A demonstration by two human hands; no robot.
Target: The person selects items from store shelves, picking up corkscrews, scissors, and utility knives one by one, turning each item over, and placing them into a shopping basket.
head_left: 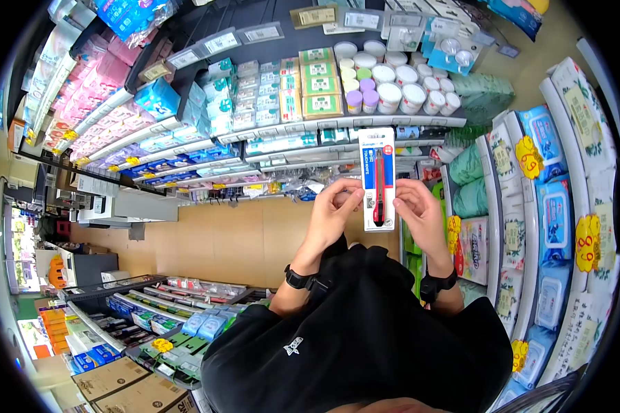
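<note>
A utility knife (pixel 379 189) with a red and black handle sits in its blister card pack (pixel 367 221), upright in front of my chest. The card is white and blue with printed text. My left hand (pixel 332 212) pinches the pack's left edge between thumb and curled fingers. On the opposite edge, my right hand (pixel 421 212) grips with thumb and fingertips. Dark bands are on both wrists. Behind the pack's upper part runs a shelf edge (pixel 282 129).
Ahead, shelves carry white-lidded tubs (pixel 389 96), boxed goods (pixel 322 86) and pink packs (pixel 103 69). Blue wipes packs (pixel 554 217) fill the right shelves, with yellow price tags (pixel 587 242). At lower left are a low shelf (pixel 179 323) and cardboard boxes (pixel 120 385). Tan floor (pixel 234 237) lies between.
</note>
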